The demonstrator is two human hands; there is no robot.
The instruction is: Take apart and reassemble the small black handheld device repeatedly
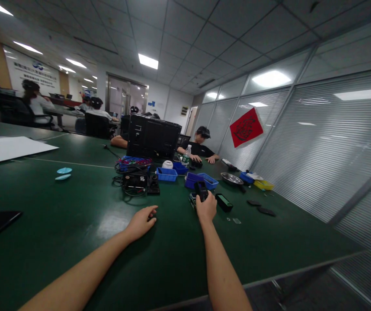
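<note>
Resting low over the green table, my left hand (142,222) has its fingers curled, with a small dark thing showing between them that I cannot make out. My right hand (207,206) is closed around a black boxy device (201,190), held upright. Partly hidden behind that hand lies a green circuit board (192,199). Just right of it is an open black case (224,202) with a green inside. A small clear piece (236,220) and a little ring (228,219) lie nearer to me.
Blue bins (167,174) stand beyond my hands, beside a black power unit (135,183) with tangled cables. Farther back are a monitor (153,136), a bottle (186,155) and a seated person (201,147). A metal bowl (231,179) and flat black pieces (266,211) lie right.
</note>
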